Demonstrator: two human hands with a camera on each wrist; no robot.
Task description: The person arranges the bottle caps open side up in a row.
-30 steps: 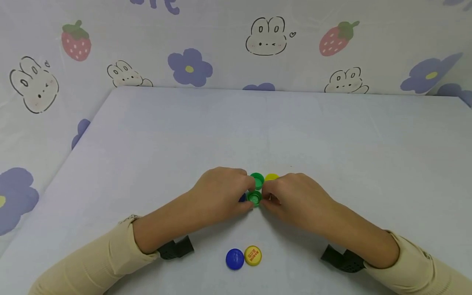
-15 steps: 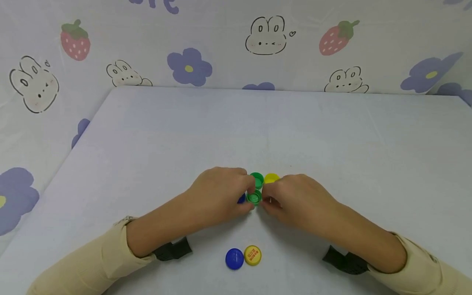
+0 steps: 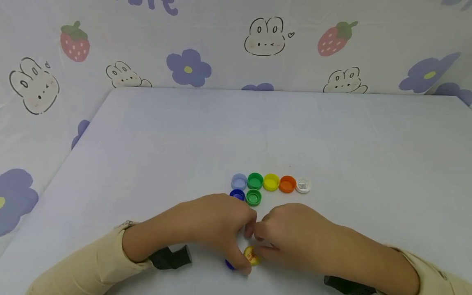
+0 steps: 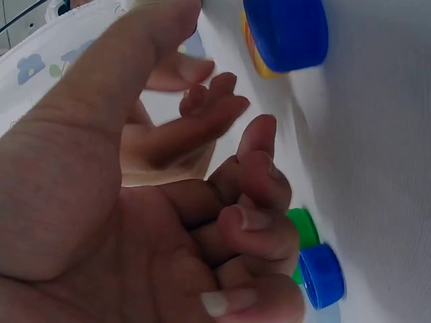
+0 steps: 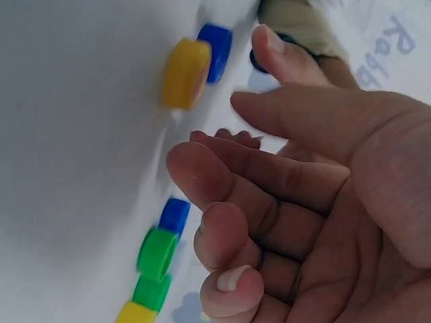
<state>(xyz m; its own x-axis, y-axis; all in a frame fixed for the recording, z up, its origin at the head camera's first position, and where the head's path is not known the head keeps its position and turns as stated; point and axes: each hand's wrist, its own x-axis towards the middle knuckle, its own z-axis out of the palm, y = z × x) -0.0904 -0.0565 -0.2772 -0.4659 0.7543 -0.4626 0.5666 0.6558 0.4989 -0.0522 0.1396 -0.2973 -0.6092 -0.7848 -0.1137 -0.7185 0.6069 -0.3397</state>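
Two bottle caps lie nearest the person: a yellow cap with red print (image 3: 251,255) and a blue cap (image 3: 230,264), partly covered by the left thumb in the head view. My left hand (image 3: 217,223) hovers over the blue cap, fingers bent loosely and thumb apart from them. In the left wrist view the blue cap (image 4: 288,33) stands clear of those fingers. On the other side, my right hand (image 3: 295,237) has its thumb tip right by the yellow cap. The right wrist view puts a gap between its fingers and the yellow cap (image 5: 185,74). Neither hand holds anything.
Farther back is a row of upturned caps: light blue (image 3: 239,181), green (image 3: 255,181), yellow (image 3: 271,182), orange (image 3: 287,184) and white (image 3: 303,185). Below it sit a dark blue cap (image 3: 237,194) and another green cap (image 3: 253,197). A white cloth (image 3: 184,135) covers the table.
Both hands have left the lower green cap and come toward the person, down to the blue and yellow caps. The row behind is now uncovered.
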